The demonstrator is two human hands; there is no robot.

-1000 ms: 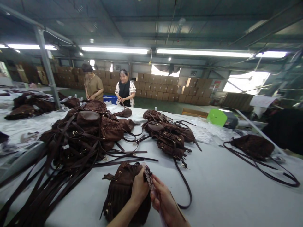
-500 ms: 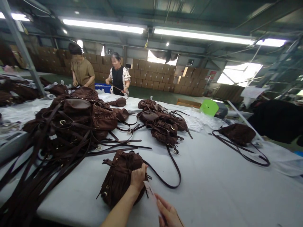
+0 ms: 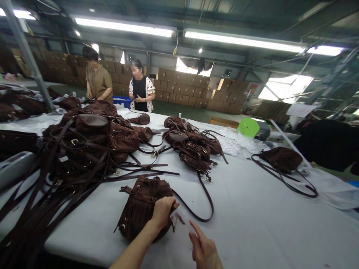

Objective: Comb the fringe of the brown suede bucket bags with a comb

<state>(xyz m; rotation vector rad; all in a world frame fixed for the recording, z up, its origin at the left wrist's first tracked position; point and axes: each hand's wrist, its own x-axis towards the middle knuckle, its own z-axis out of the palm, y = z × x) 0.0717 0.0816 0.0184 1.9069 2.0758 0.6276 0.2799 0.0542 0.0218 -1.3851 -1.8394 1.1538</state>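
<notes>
Head cam: right hand (image 3: 204,244) just let go of the whitish printed plastic tag (image 3: 181,217), fingers loosely spread beside it, so that one looked free. Left hand (image 3: 162,212) was curled closed on the dark-brown fringed suede-look bag (image 3: 137,213) by the white table's (image 3: 258,224) near edge. Counted: one tag, one held bag; heaped brown bags (image 3: 89,149) too tangled.

Boxes (image 3: 179,87), brown: stacked in rows, far wall.
Tube lights (image 3: 123,28): lit, overhead.
Post (image 3: 28,56), grey: slanting, left.
Person (image 3: 101,82) in brown top; second person (image 3: 139,89) in black and white: both standing.
Bin (image 3: 122,101), blue: seen between them.
Panel (image 3: 248,127), green: behind clear plastic (image 3: 234,147).
Sign (image 3: 253,88), red and white: beside boxes.
Window (image 3: 286,87): bright, right.
</notes>
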